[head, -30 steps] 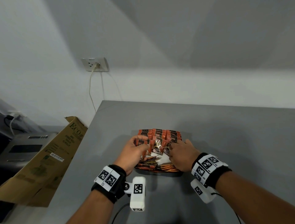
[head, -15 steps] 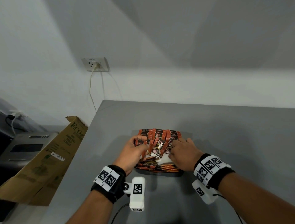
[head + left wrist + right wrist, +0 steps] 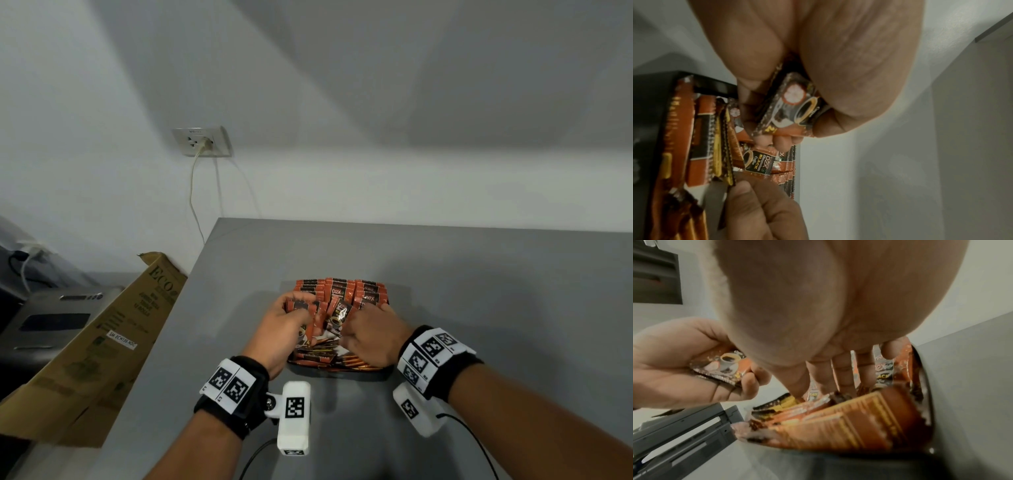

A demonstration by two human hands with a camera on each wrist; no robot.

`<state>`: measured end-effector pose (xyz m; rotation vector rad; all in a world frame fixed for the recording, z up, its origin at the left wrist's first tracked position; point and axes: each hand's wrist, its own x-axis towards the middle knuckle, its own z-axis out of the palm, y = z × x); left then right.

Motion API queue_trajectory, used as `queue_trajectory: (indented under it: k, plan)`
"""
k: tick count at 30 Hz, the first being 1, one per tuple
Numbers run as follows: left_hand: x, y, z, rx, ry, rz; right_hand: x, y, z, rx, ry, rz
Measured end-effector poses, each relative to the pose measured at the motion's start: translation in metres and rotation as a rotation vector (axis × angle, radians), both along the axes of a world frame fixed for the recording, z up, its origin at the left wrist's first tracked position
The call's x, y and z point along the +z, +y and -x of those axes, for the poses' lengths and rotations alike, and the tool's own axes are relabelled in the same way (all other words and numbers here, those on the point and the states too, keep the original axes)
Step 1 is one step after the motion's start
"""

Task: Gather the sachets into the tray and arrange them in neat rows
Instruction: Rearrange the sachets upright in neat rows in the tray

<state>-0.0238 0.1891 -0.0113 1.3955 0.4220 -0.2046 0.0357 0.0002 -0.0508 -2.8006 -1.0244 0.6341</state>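
Observation:
A black tray (image 3: 342, 374) sits on the grey table, packed with orange-and-black coffee sachets (image 3: 342, 291) standing in rows at its far side. Long stick sachets (image 3: 838, 426) lie flat along its near side. My left hand (image 3: 298, 310) hovers over the tray's left part and grips a small stack of sachets (image 3: 793, 107) between thumb and curled fingers. My right hand (image 3: 363, 317) is over the right part. Its straight fingers (image 3: 842, 373) reach down among the standing sachets and touch them. The tray's middle is hidden by both hands.
The grey table (image 3: 479, 308) stretches right and back to a white wall. Past its left edge, a cardboard box (image 3: 102, 342) leans beside a grey printer (image 3: 51, 322). A wall socket (image 3: 202, 141) has a cable hanging down. Camera cables trail near the front edge.
My right hand has shifted slightly left and nearer among the standing sachets. My left hand still holds its stack in about the same spot.

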Motion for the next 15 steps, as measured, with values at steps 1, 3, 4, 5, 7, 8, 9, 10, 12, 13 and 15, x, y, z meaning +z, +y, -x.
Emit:
queue_trajectory:
  k: [1, 3, 4, 5, 7, 8, 9, 10, 12, 13, 15]
  plan:
    - [0.001, 0.0, 0.001, 0.005, -0.004, -0.001, -0.001, 0.002, 0.0, 0.008, 0.002, 0.038]
    - [0.001, 0.002, 0.002, 0.024, -0.003, 0.005, -0.001, 0.006, 0.001, 0.008, -0.012, 0.066]
    - [0.001, 0.004, 0.003, 0.033, 0.001, 0.004, 0.0, 0.007, 0.001, 0.005, -0.022, 0.066]
    - [0.0, 0.006, 0.003, 0.036, 0.006, -0.005, 0.0, 0.009, 0.0, -0.002, -0.027, 0.067]
    - [-0.002, 0.01, 0.005, 0.026, 0.017, -0.029, 0.001, 0.01, -0.001, -0.01, -0.047, 0.068]
    - [-0.003, 0.011, 0.005, 0.018, 0.019, -0.037, 0.001, 0.01, -0.001, -0.01, -0.062, 0.07]
    - [-0.004, 0.013, 0.006, 0.015, 0.021, -0.038, 0.002, 0.01, -0.001, -0.012, -0.076, 0.072]
    - [-0.006, 0.014, 0.005, 0.018, 0.023, -0.035, 0.002, 0.009, -0.002, -0.017, -0.086, 0.07]
    - [-0.006, 0.014, 0.005, 0.03, 0.02, -0.004, 0.004, 0.009, -0.003, -0.028, -0.086, 0.06]
    - [-0.005, 0.014, 0.005, 0.033, 0.017, 0.018, 0.007, 0.008, -0.002, -0.037, -0.076, 0.056]
    - [-0.004, 0.012, 0.004, 0.031, 0.009, 0.045, 0.011, 0.006, -0.003, -0.072, -0.062, -0.019]
